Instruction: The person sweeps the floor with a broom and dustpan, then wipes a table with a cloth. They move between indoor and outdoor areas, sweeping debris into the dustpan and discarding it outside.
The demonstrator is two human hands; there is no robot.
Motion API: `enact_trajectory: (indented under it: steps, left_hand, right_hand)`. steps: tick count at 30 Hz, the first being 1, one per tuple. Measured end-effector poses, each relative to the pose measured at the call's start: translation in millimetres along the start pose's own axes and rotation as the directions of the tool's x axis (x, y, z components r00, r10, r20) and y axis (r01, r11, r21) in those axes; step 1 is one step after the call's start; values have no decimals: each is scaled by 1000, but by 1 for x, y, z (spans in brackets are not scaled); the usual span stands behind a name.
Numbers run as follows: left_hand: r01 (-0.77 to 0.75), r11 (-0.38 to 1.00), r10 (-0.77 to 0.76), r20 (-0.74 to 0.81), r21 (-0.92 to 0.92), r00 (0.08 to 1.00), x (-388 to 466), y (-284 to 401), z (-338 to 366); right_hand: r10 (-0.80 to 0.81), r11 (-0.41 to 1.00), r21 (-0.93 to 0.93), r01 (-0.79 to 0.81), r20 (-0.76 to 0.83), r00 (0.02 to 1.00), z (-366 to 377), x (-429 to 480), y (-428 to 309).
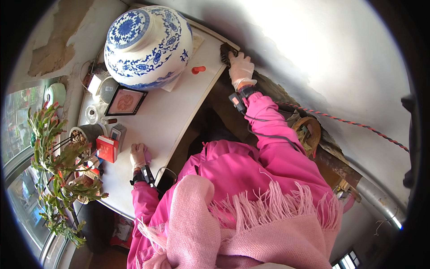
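Note:
My right hand (241,69), in a pale translucent glove, grips a dark brush (225,53) at the far right corner of the white tabletop (168,117). Near the table's left side rests my left hand (137,156), gloved too. Its fingers are closed around a pinkish-purple cloth (147,154), mostly hidden by the hand. Left of my right hand lies a small red plastic piece (198,70). A large blue-and-white porcelain jar (147,47) with a lid stands at the back. Beyond my left hand are a red box (107,148) and a small grey device (118,133).
A black-framed picture (126,101) leans below the jar, near a glass lid (91,114). Along the window, a potted cactus (57,168) spreads over the left edge. A red-and-black twisted cord (346,120) runs along the white wall (336,60) at right, above a metal pipe (379,198).

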State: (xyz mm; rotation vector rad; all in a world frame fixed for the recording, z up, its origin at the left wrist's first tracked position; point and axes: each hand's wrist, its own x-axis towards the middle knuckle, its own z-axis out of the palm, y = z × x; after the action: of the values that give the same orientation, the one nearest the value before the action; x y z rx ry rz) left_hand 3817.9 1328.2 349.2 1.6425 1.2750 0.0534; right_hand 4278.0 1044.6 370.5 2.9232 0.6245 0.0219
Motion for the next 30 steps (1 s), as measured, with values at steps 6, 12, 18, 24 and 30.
enact_trajectory:
  steps: [6,12,18,24,30]
  left_hand:
    - [-23,991,25,-18,132,1000,2,0,-1]
    - [1,996,-1,-2,89,1000,7,-8,-1]
    - [38,997,-35,35,-72,999,5,0,0]
    - [14,1000,-14,4,-4,1000,-3,11,2]
    - [128,956,-116,61,-264,991,2,5,4]
  right_hand:
    - [79,976,191,-104,135,988,-9,-1,-6]
    - [5,975,220,-10,22,1000,17,-49,-17]
    - [457,642,541,-544,299,838,39,-42,29]
    - [193,858,488,-159,-19,981,10,10,10]
    - [-430,894,137,427,-9,903,-14,9,-49]
